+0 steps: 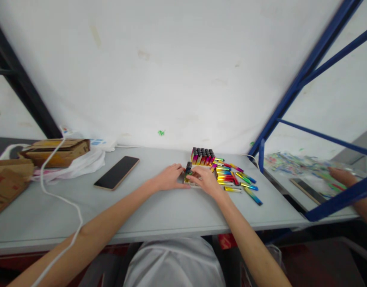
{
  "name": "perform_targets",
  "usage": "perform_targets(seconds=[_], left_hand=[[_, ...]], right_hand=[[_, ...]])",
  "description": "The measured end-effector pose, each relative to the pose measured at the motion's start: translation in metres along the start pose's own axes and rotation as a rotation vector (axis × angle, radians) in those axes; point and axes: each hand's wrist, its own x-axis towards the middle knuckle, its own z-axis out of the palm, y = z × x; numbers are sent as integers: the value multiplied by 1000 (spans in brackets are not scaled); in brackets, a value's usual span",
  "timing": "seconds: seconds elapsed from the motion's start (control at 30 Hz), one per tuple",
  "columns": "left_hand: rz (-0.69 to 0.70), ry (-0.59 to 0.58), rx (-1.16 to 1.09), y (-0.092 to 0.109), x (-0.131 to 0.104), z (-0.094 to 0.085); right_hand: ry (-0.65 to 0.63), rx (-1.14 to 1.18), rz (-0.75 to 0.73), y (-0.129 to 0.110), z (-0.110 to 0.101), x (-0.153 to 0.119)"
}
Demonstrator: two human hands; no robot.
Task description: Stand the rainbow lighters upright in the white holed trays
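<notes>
Fingers of our right hand [205, 178] bend downward into a pale, shallow, straight-edged tray [194, 186] just right of the frame's centre, while our left hand [170, 176] rests at its left end, thumb spread away from the fingers; we cannot tell whether either hand grips anything, since the fingertips are partly hidden. In that left end, small black-topped lighter-like pieces [188, 167] stand upright, long axes vertical, tops pointing up. Just behind the tray, we see a tight block of glossy magenta-and-gold lighters with black tops [203, 156], ranked in rows, also upright with their tops skyward. To its right lie loose, slim, mirror-bright bars in yellow, blue and red [228, 174]; several lie with long axes running across the frame, while the lowest slants from upper left to lower right, its darker end toward the lower right. All rest on a smooth, matte grey tabletop [159, 211]. Left of centre, a flat black-screened phone with rounded corners [117, 172] lies diagonally, and at the far left sits a creased brown cardboard box [56, 152] beside crumpled white plastic [81, 164].
</notes>
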Motion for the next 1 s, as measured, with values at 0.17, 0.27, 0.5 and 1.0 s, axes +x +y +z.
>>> perform_targets(seconds=[0.17, 0.27, 0.5, 1.0], left_hand=[[-22, -28, 28, 2, 0, -2], [-30, -30, 24, 4, 0, -4], [-25, -27, 15, 1, 0, -2], [-39, -34, 30, 5, 1, 0]], right_hand=[[-1, -173, 48, 0, 2, -1], [47, -204, 62, 6, -17, -2], [81, -587, 299, 64, -121, 16], [-306, -686, 541, 103, -139, 44]])
